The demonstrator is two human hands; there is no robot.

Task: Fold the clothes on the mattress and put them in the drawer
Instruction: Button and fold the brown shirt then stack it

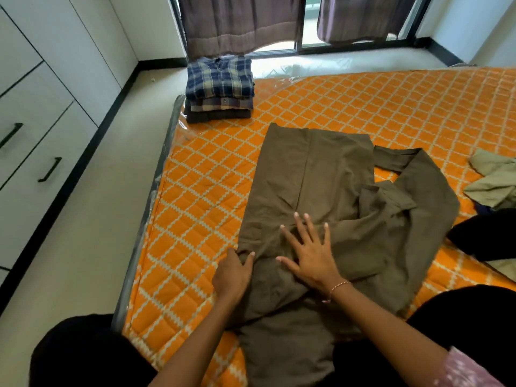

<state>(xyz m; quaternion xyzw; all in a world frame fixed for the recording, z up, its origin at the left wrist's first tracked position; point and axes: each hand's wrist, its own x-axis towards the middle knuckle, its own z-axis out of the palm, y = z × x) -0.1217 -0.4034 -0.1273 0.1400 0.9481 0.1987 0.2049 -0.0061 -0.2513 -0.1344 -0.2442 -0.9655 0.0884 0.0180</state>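
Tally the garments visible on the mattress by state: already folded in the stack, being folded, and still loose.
Folded in the stack: 3
Being folded, the brown shirt: 1
Loose: 2, the khaki garment and the black garment
Total: 6

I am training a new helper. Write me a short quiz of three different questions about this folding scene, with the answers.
1. True or false: the right hand lies flat with spread fingers on the brown garment.
2. What does the left hand do? A) rests on the mattress B) pinches the garment's left edge C) holds a drawer handle
3. Fill in: the stack of folded shirts sits at the mattress's far ______ corner.

Key: 1 true; 2 B; 3 left.
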